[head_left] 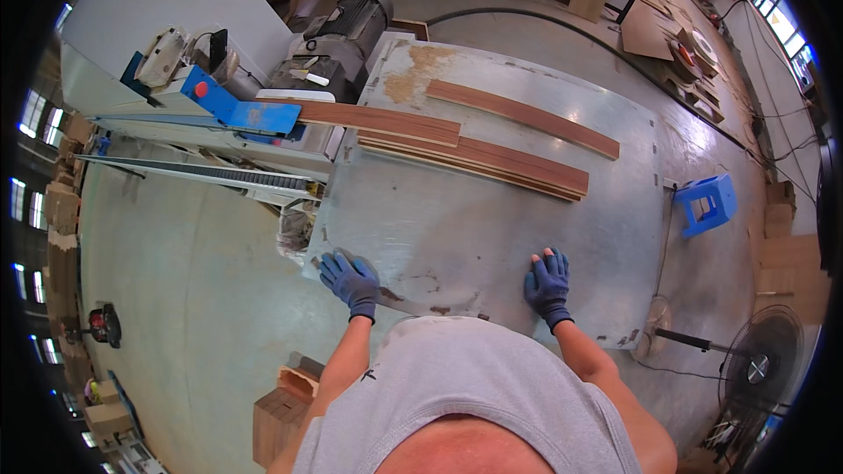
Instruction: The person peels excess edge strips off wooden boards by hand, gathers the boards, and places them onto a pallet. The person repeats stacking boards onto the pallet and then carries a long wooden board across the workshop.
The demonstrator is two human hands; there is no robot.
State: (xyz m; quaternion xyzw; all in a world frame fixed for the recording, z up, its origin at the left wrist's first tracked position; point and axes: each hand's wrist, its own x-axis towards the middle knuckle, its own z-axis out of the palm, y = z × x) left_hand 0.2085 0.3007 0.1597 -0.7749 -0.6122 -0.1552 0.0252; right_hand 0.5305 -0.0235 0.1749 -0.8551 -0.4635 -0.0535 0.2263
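Observation:
My left hand [351,282], in a blue work glove, lies flat on the near left edge of a grey metal table [413,228]. Farther right, my right hand [549,286] rests on the same surface, gloved alike with some fingertips bare; it holds nothing. Beyond both hands lies a small stack of reddish-brown wooden strips [492,165]. One more wooden strip [378,119] reaches from under the blue guard of the machine onto the table, its end by the stack. A separate wooden strip [527,119] lies slantwise farther back.
At the left stands a white machine [176,9] with a blue guard [263,114], a red button and a grey motor [356,26]. A narrow belt conveyor [211,173] juts out left. Right of the table are a blue stool [707,204] and a black fan [760,369].

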